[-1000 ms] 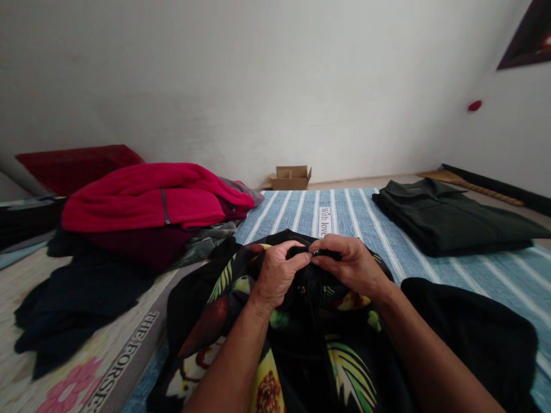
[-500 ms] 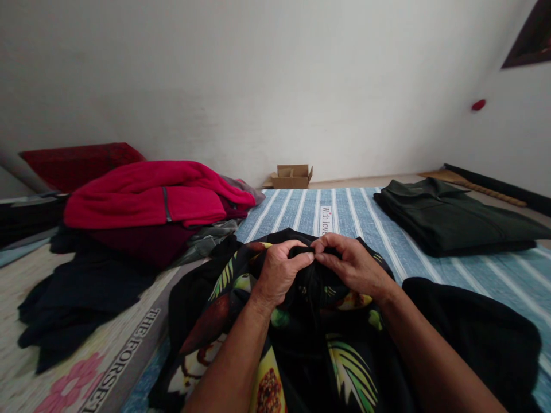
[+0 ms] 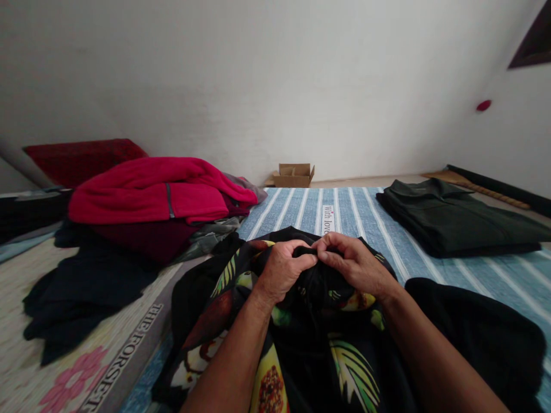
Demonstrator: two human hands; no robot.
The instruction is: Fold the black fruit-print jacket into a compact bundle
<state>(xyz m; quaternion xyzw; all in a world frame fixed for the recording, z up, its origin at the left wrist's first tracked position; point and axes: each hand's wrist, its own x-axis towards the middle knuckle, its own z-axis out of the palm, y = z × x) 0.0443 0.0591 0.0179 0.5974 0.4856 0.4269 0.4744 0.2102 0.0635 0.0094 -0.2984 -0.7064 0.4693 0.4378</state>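
A black garment printed with fruit and green leaves [image 3: 353, 367] lies spread in front of me on the striped bedding. My left hand [image 3: 282, 267] pinches its dark far edge between thumb and fingers. Right beside it, my right hand [image 3: 350, 261] pinches the same edge, the fingertips of both hands nearly meeting. Whatever small part of the cloth sits between the fingertips is hidden. Black sleeve-like cloth [image 3: 477, 338] stretches out to the right of my right forearm.
Folded dark green clothing [image 3: 456, 218] lies on the blue striped sheet [image 3: 293, 206] at the right. To the left are a bright pink fleece [image 3: 146, 192] and dark navy cloth [image 3: 90, 292]. A cardboard box [image 3: 296, 175] stands by the wall.
Both hands keep their pinch on the garment's edge, with only slight finger movement. The whole view has shifted a little.
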